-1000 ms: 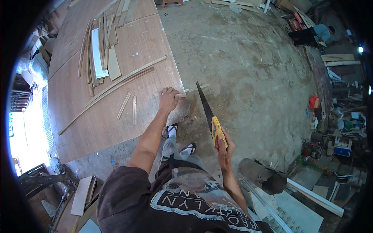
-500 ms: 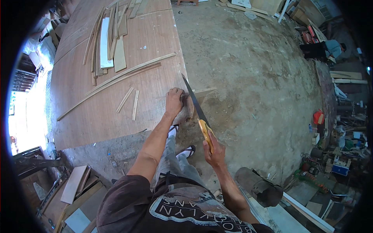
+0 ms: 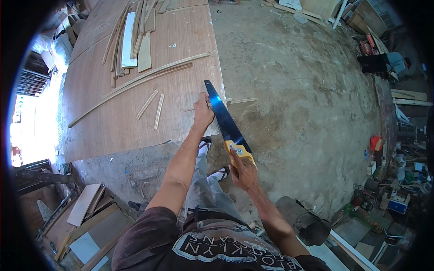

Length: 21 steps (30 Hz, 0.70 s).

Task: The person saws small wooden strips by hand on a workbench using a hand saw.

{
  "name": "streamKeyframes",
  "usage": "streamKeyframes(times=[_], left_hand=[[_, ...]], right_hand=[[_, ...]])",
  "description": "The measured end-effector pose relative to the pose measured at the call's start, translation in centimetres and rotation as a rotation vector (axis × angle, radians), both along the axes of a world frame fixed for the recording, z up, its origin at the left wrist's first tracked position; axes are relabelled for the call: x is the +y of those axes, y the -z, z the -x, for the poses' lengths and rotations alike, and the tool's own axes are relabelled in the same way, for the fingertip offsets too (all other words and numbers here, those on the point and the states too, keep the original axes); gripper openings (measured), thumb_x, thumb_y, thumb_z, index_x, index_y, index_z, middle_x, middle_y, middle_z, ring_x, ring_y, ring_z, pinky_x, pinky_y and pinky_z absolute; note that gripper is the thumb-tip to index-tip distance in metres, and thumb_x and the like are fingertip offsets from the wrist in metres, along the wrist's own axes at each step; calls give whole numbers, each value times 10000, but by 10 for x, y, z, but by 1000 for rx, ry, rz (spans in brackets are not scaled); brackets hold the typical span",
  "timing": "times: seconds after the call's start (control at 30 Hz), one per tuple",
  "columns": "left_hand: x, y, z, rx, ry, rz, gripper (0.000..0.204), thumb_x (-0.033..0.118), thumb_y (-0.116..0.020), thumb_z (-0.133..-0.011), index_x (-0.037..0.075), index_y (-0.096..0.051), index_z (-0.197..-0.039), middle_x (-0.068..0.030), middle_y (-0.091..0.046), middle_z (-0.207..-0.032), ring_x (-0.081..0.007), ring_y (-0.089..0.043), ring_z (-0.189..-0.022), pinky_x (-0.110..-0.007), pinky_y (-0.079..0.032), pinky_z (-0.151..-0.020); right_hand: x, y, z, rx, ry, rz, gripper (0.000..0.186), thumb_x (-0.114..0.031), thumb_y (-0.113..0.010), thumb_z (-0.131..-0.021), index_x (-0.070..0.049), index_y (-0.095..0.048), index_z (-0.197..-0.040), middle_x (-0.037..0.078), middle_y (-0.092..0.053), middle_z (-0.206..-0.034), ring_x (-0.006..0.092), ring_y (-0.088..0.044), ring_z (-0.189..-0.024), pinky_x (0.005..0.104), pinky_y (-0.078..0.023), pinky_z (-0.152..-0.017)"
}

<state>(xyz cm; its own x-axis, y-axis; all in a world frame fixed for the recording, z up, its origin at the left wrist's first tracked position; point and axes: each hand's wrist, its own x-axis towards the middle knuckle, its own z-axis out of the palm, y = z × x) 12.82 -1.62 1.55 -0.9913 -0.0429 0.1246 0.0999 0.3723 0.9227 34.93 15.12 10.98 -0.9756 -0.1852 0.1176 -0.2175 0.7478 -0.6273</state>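
A handsaw [image 3: 226, 118] with a dark blade and a yellow handle is gripped in my right hand [image 3: 244, 174]. The broad side of its blade faces up, and its tip reaches over the tabletop beside the fingers of my left hand [image 3: 203, 113]. That hand is closed on a thin wood strip [image 3: 246, 100], at the right edge of the wooden table [image 3: 108, 135]. One end of the strip sticks out past the edge, over the floor. The blade crosses above the strip; whether they touch, I cannot tell.
Two short wood strips [image 3: 159, 111] lie left of my left hand. Beyond them are long thin strips [image 3: 135, 85] and a pile of boards [image 3: 144, 52]. A dark cylinder [image 3: 303, 219] stands at lower right. Far right, a person [image 3: 393, 62] bends among clutter.
The saw has turned from nearly edge-on to showing its broad side, and its tip has swung left over the table. My left hand stays at the strip.
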Motion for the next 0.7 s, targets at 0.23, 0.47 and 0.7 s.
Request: streamKeyframes(times=[0.23,0.47,0.7], left_hand=[[1,-3,2,-1,-40,16,387,42,-719,-763,33,-465,-1055,-143,-616,-791,-286,-632,-743,-385,-497,-680],[8,1,4,-97,-15,-26,374,-6,-747,-701,41,-497,-975,-150,-628,-783,-322,-656,-765,-398,-514,-704],[6,16,20,124,98,280,186,160,-702,-811,73,-710,-975,-120,-647,-922,-317,-591,-961,-451,-432,-843]], right_hand=[[7,21,-13,-29,-4,-93,681,-200,-620,-891,-99,-350,-1507,138,-673,-758,290,-665,-679,420,-520,-656],[31,-1,-36,40,134,-142,606,-154,-664,-855,-45,-482,-1422,153,-701,-847,288,-672,-666,386,-535,-661],[53,-22,-61,2,409,196,542,-113,-649,-870,4,-511,-1381,191,-706,-1055,266,-704,-763,336,-535,-731]])
